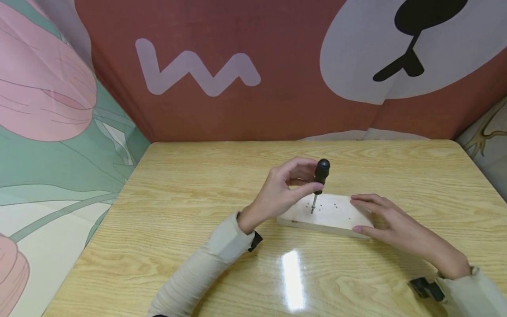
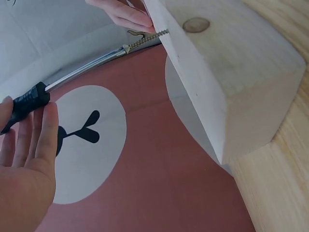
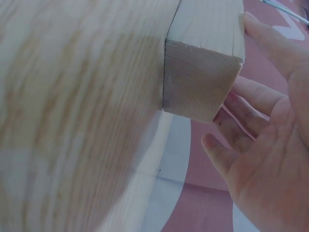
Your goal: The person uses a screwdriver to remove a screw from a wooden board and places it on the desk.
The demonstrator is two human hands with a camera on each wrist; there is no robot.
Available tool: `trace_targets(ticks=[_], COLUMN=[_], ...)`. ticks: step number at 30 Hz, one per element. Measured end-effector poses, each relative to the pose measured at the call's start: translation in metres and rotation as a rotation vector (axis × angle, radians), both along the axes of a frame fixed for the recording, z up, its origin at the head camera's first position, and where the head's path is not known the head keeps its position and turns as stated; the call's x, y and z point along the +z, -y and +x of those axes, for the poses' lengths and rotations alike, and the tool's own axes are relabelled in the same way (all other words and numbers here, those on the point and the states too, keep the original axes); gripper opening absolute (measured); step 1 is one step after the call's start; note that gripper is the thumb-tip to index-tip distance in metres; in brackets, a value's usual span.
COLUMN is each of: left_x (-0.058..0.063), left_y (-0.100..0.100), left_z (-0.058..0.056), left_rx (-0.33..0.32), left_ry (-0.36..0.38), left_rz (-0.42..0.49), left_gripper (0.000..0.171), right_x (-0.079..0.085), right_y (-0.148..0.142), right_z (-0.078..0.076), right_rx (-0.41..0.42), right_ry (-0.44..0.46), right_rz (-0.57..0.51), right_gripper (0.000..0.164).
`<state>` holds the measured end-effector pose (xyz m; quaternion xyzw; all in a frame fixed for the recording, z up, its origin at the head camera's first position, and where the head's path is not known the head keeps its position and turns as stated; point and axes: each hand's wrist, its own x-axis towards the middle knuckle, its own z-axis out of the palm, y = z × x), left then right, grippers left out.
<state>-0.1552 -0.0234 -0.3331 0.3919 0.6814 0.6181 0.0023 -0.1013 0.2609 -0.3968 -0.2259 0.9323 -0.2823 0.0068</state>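
Observation:
My left hand [image 1: 282, 190] holds a screwdriver [image 1: 322, 170] by its black handle, thumb on the near side and fingers behind. The shaft points down at a wooden block [image 1: 342, 212] lying flat on the table. In the left wrist view the screwdriver tip meets the head of a screw [image 2: 147, 41], whose threaded shank stands largely out of the block face. Several small holes dot the block's top. At the block's right end, my right hand [image 1: 390, 222] grips it, thumb at the near edge and fingers at the far edge.
The wood-grain table [image 1: 178, 193] runs back to a red patterned backdrop [image 1: 237, 114]. A dark knot [image 2: 196, 25] marks one side of the block. Black straps [image 1: 428, 289] sit at both wrists, by the light sleeves [image 1: 206, 259].

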Motion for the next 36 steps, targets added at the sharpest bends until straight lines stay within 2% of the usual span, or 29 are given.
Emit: trace_targets(ticks=[6,15,23,28,36], left_x=[-0.0001,-0.0032,-0.0038,-0.0046,-0.0048], left_y=[-0.0012,0.0030,0.0009,-0.0007,0.0003], left_z=[0.0014,0.0009,0.0015,0.0025,0.0011], left_rx=[0.007,-0.031,0.032,0.037,0.052], left_ry=[0.030,0.016,-0.002,0.003,-0.002], left_rz=[0.017,0.006,0.036,0.074,0.085], left_gripper=[0.036,0.038,0.036,0.033,0.033], right_x=[-0.0003,-0.0001,-0.0021,-0.0027,-0.0036], right_y=[0.0002,-0.0001,-0.0012,-0.0012,-0.0013], right_z=[0.0007,0.0000,0.0001,0.0004,0.0000], right_rx=[0.000,0.001,0.011,0.009,0.016], right_ry=[-0.002,0.017,-0.009,-0.008,-0.029], right_rz=[-0.003,-0.015,-0.023,-0.020,-0.019], right_gripper=[0.059,0.059,0.059,0.059,0.058])
